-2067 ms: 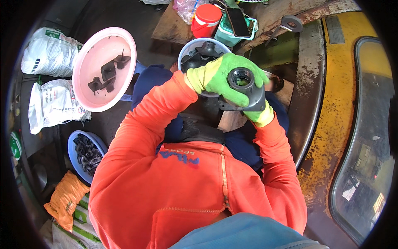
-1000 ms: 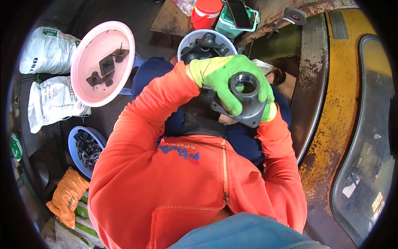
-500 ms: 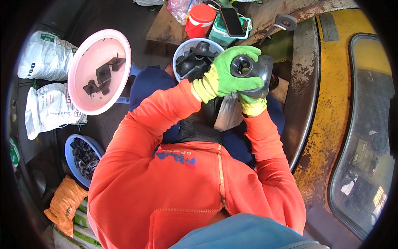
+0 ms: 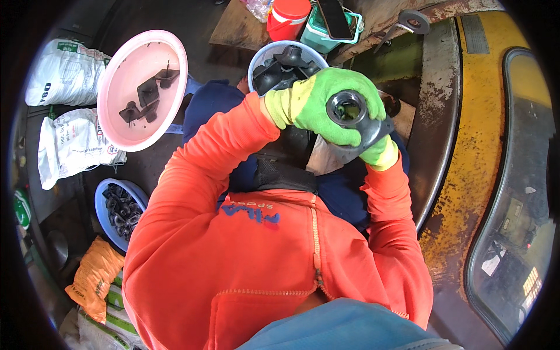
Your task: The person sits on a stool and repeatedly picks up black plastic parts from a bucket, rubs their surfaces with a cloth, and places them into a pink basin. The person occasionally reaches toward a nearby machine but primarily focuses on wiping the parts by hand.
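Note:
My left hand (image 4: 333,108), in a green glove with a yellow cuff, grips a black moulded part with a round collar (image 4: 346,109) and a flat flange. Its fingers and thumb curve around the collar, which faces up. Beneath the flange's right side, my right hand (image 4: 380,153) in a matching glove holds the same part from below; most of its fingers are hidden. Green glove colour shows through the collar's opening. Just beyond my hands stands a pale blue bucket (image 4: 252,74) holding several larger black parts (image 4: 290,56).
A tilted pink basin (image 4: 116,128) holds a few black parts. A blue basin (image 4: 100,213) contains many small dark pieces. White sacks (image 4: 67,73) lie far left, an orange bag (image 4: 96,274) nearer. Beyond stand a red jug (image 4: 290,11) and a phone (image 4: 333,16). A rusty yellow panel (image 4: 461,198) borders the right.
My left hand has shifted from the collar's left side to wrap over its top, and the black part has turned and moved slightly down. The view has shifted a little.

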{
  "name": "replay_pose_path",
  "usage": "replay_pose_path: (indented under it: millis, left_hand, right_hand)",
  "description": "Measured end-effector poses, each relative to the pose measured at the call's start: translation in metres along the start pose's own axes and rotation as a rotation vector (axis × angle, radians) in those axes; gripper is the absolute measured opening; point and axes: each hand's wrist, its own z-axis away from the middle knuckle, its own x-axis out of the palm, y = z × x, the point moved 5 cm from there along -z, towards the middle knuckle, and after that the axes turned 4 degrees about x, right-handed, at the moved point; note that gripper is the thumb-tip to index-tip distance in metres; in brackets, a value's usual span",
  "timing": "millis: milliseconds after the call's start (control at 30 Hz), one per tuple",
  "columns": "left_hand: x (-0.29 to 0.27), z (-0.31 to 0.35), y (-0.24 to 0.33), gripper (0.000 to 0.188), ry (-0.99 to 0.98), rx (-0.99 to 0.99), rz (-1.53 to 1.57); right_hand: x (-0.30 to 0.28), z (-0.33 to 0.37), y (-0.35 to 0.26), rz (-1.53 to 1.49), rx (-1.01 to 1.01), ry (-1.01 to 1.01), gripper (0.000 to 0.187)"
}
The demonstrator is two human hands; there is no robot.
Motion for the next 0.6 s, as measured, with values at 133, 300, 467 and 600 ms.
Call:
replay_pose_path:
  millis: [133, 300, 467, 600]
  left_hand:
    - [0.008, -0.003, 0.006, 0.038, -0.228, 0.080, 0.030]
    - [0.020, 0.001, 0.003, 0.043, -0.376, 0.152, 0.380]
    - [-0.024, 0.009, -0.023, 0.046, 0.380, -0.036, 1.109]
    - [-0.061, 0.018, -0.013, 0.052, 0.654, -0.169, -0.288]
  right_hand:
    - [0.020, 0.022, 0.019, -0.407, 0.270, -0.301, 0.054]
    - [0.051, 0.022, 0.006, -1.028, 0.393, -0.543, 0.046]
    - [0.048, -0.009, 0.002, -1.839, 0.395, -0.339, 0.056]
    - [0.012, -0.018, 0.028, -1.873, 0.417, 0.295, 0.050]
